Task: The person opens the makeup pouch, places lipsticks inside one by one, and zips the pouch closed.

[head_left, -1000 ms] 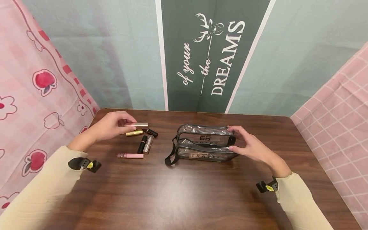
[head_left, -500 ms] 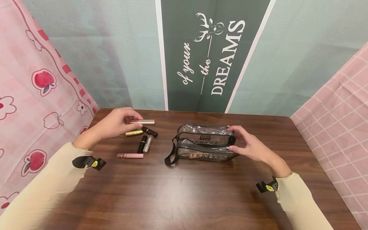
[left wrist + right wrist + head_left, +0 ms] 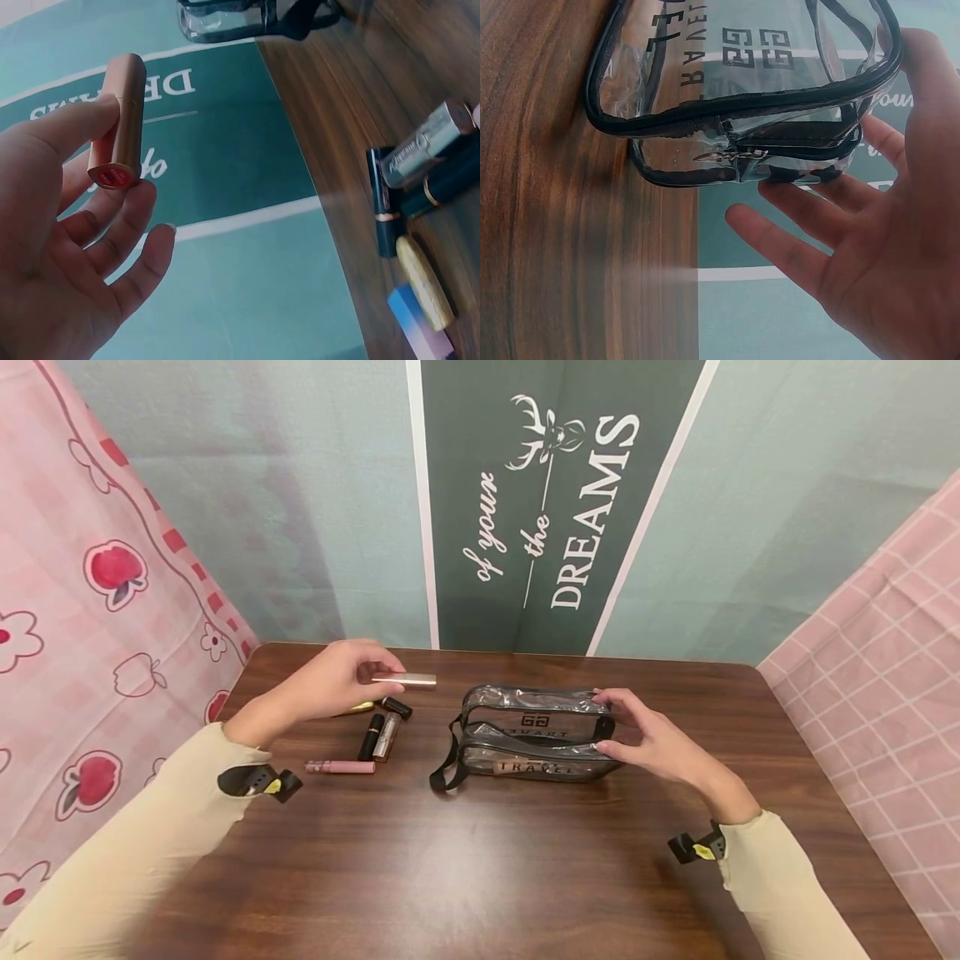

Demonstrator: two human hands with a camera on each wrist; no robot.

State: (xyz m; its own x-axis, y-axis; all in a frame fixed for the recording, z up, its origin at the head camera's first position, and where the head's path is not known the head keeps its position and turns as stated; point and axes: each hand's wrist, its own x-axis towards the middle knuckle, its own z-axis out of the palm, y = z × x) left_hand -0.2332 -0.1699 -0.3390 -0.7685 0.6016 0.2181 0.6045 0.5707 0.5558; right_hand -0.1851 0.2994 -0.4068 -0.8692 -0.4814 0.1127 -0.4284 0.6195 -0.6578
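My left hand (image 3: 337, 678) pinches a rose-gold lipstick tube (image 3: 416, 679) between thumb and fingers, raised over the back left of the table. In the left wrist view the tube's (image 3: 127, 97) red end label faces the camera. Mid-table sits a clear, black-trimmed toiletry bag (image 3: 540, 697) with its top open and "TRAVEL" printed on its front. My right hand (image 3: 656, 742) grips the bag's right end, thumb on the front edge and fingers on the back one. A zipper pull (image 3: 731, 156) hangs at that end in the right wrist view.
Beneath and in front of my left hand lie a black lipstick (image 3: 371, 737), a clear-capped lipstick (image 3: 387, 737), another black tube (image 3: 397, 707), a partly hidden gold tube (image 3: 364, 706) and a pink lip gloss (image 3: 342, 767). A black strap (image 3: 450, 770) loops from the bag's left end.
My left hand has carried the rose-gold lipstick tube rightward from above the other lipsticks toward the bag. My right hand and the bag have stayed put.
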